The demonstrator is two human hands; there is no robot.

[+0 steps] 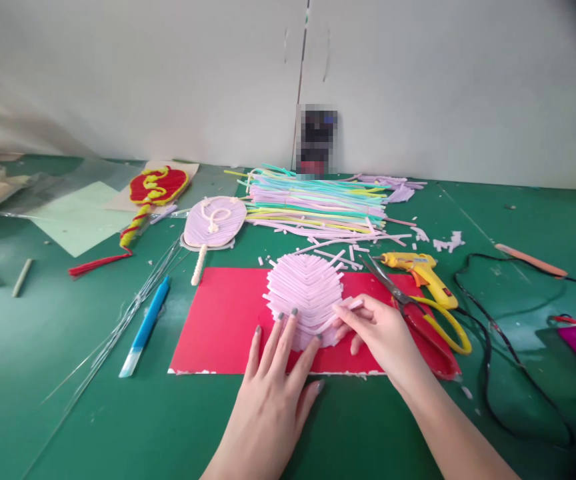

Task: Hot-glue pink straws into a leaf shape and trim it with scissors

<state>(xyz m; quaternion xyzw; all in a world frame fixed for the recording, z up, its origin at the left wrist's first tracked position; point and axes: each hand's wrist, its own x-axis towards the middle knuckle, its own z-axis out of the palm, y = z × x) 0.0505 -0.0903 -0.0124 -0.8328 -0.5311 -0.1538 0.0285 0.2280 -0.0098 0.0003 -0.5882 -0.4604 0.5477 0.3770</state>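
A round piece covered in pale lilac pipe cleaners [305, 287] lies on a red sheet [218, 320], its strips laid in a V-shaped, leaf-like pattern with ragged ends. My left hand [275, 373] lies with fingers spread across the lower left of the round piece and the sheet. At the lower right edge, my right hand [375, 333] pinches a lilac pipe cleaner strip [355, 304] between thumb and fingers. Scissors [403, 297] with red and yellow handles lie partly open just right of that hand. A yellow hot glue gun [423, 270] rests behind the scissors.
Behind the sheet lie bundled coloured pipe cleaners [313, 203] and cut scraps. A lilac fan [215, 223] and a red-and-yellow fan [158, 187] lie left. Thin wires [113, 327] and a blue tube [148, 323] are nearer. The black cord [488, 360] loops at right.
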